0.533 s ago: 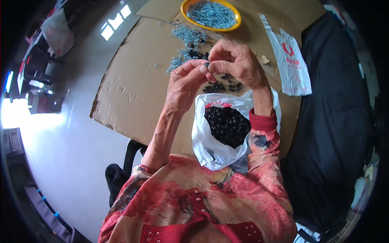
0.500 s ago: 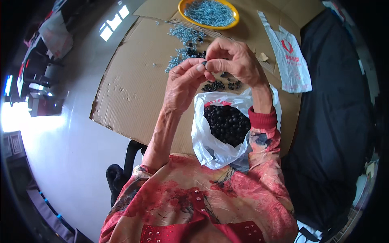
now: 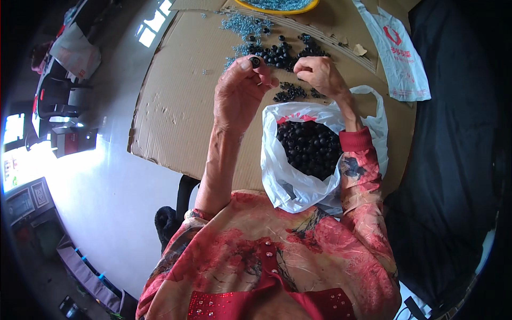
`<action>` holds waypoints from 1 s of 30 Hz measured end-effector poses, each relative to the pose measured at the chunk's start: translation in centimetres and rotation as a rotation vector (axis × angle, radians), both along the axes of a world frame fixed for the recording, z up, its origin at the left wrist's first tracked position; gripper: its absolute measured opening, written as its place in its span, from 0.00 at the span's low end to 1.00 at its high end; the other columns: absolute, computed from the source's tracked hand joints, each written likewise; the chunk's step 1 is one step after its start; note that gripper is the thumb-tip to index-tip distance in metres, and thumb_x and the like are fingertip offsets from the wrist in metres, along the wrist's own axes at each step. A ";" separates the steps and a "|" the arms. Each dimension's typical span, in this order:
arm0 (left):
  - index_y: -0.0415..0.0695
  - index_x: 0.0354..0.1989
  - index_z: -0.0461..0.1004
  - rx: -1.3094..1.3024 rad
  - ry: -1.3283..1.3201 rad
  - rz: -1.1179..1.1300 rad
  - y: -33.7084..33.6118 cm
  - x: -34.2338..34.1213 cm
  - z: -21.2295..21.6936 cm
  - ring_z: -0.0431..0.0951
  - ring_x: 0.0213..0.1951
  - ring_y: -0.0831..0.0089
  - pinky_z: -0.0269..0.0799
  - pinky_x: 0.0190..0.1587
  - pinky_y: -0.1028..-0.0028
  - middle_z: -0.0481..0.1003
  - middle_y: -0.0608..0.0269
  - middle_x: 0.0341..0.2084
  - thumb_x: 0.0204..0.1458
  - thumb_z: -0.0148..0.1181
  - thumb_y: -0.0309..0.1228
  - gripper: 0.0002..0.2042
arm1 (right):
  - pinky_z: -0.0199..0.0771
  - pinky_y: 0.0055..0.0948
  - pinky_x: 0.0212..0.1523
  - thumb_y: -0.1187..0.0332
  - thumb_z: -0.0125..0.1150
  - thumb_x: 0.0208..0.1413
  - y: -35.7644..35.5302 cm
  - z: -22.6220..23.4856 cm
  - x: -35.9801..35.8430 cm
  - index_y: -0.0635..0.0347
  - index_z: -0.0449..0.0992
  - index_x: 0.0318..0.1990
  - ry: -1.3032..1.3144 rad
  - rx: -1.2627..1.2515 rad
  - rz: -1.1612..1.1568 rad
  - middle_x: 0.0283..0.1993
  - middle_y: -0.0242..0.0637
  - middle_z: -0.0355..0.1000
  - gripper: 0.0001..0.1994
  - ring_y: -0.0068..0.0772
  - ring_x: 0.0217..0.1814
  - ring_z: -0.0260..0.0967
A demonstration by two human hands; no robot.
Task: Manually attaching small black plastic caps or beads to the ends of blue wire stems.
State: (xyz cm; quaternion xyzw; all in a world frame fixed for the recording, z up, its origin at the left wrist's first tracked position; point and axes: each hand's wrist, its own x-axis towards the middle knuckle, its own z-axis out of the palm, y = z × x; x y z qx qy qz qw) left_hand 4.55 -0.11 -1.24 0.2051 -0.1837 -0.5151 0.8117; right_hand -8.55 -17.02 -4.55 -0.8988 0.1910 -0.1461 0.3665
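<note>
The hands have parted since a moment ago: the left hand pinches one small round black bead aloft, while the right hand, fingers curled, reaches the loose black beads on brown cardboard, suggesting another pickup.

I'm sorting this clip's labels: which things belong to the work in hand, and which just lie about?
In use:
left hand pinching a small black round piece
right hand at the loose black pieces on the cardboard sheet
white plastic bag full of black pieces
scattered small silvery-blue parts

Lying about:
flat white printed plastic bag
yellow bowl
</note>
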 end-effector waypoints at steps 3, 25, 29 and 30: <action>0.42 0.29 0.71 0.048 0.006 0.011 0.2 0.2 -0.4 0.72 0.27 0.73 0.70 0.38 0.67 0.71 0.63 0.22 0.51 0.53 0.35 0.08 | 0.70 0.35 0.30 0.73 0.51 0.41 0.1 -1.5 0.6 0.63 0.72 0.24 -0.077 -0.189 0.038 0.22 0.45 0.70 0.04 0.42 0.25 0.70; 0.40 0.32 0.70 0.099 0.213 -0.110 -0.9 -1.7 -1.1 0.73 0.27 0.75 0.70 0.38 0.68 0.71 0.65 0.25 0.52 0.54 0.33 0.08 | 0.71 0.23 0.28 0.73 0.59 0.45 0.8 1.7 -0.4 0.64 0.72 0.29 -0.218 0.388 -0.100 0.24 0.35 0.72 0.04 0.25 0.26 0.71; 0.39 0.37 0.71 0.066 0.266 -0.138 -1.1 -2.0 -0.9 0.73 0.27 0.75 0.70 0.38 0.68 0.72 0.64 0.26 0.52 0.54 0.32 0.09 | 0.73 0.20 0.34 0.79 0.60 0.45 2.1 5.4 -0.3 0.65 0.73 0.32 -0.419 0.686 0.014 0.30 0.33 0.72 0.06 0.22 0.32 0.72; 0.39 0.37 0.71 0.064 0.266 -0.135 -1.1 -2.0 -0.9 0.73 0.27 0.75 0.70 0.38 0.68 0.72 0.64 0.26 0.52 0.54 0.32 0.09 | 0.74 0.21 0.36 0.79 0.61 0.44 2.4 6.3 -0.3 0.65 0.73 0.33 -0.434 0.654 0.022 0.30 0.33 0.72 0.07 0.22 0.32 0.72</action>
